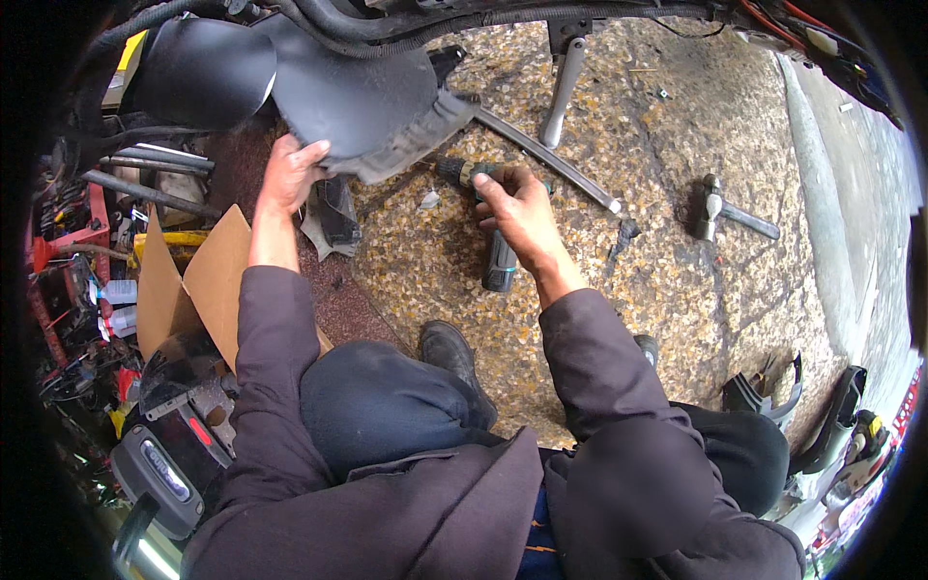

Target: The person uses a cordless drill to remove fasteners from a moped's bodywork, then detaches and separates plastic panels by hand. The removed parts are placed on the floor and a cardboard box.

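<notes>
My left hand (288,179) grips the lower edge of a black, curved plastic panel (353,82), its thumb on top and its fingers hidden under the edge. In my right hand (522,211) is a dark green and black cordless drill (499,263). The palm lies over the drill's body, and its handle points toward me. The chuck faces left toward the panel's lower edge, with a thin bit in front of it. Whether the bit touches the panel I cannot tell. Below the panel, a torn-looking dark plastic piece (333,217) lies near my left wrist.
A ball-peen hammer (710,208) lies on the speckled floor to the right. A metal tube (551,159) slants beyond the drill, beside a grey metal lever (565,92). Cables (416,43) cross overhead. At left stand an opened cardboard box (217,271) and cluttered tools.
</notes>
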A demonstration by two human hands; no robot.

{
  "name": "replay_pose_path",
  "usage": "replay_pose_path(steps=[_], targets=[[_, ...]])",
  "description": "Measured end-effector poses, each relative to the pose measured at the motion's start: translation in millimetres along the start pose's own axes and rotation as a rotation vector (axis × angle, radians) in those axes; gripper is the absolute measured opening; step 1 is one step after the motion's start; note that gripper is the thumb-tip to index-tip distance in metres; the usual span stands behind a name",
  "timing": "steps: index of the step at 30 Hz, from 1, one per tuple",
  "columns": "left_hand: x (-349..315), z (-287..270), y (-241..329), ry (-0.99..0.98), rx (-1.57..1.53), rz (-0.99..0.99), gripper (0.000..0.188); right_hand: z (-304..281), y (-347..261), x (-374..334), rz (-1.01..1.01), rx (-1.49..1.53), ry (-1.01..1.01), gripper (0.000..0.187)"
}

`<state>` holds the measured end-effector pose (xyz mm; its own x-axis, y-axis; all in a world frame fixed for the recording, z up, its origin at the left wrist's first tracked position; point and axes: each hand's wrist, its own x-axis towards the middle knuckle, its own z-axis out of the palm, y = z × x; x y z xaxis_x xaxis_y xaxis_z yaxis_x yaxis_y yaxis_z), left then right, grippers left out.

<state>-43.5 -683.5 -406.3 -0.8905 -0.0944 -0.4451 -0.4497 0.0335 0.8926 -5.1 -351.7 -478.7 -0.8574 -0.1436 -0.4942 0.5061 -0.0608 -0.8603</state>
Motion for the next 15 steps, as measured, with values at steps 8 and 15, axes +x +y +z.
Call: replay_pose_path(steps=[8, 15], targets=[[-50.3, -28.9, 16.2, -0.130, 0.023, 0.070, 0.046, 16.5, 22.9, -12.2, 0.202, 0.056, 0.017, 0.062], [-54.9, -37.4, 23.9, -0.152, 0.056, 0.047, 0.050, 22.7, 19.9, -19.7, 0.361, 0.358, -0.197, 0.031]])
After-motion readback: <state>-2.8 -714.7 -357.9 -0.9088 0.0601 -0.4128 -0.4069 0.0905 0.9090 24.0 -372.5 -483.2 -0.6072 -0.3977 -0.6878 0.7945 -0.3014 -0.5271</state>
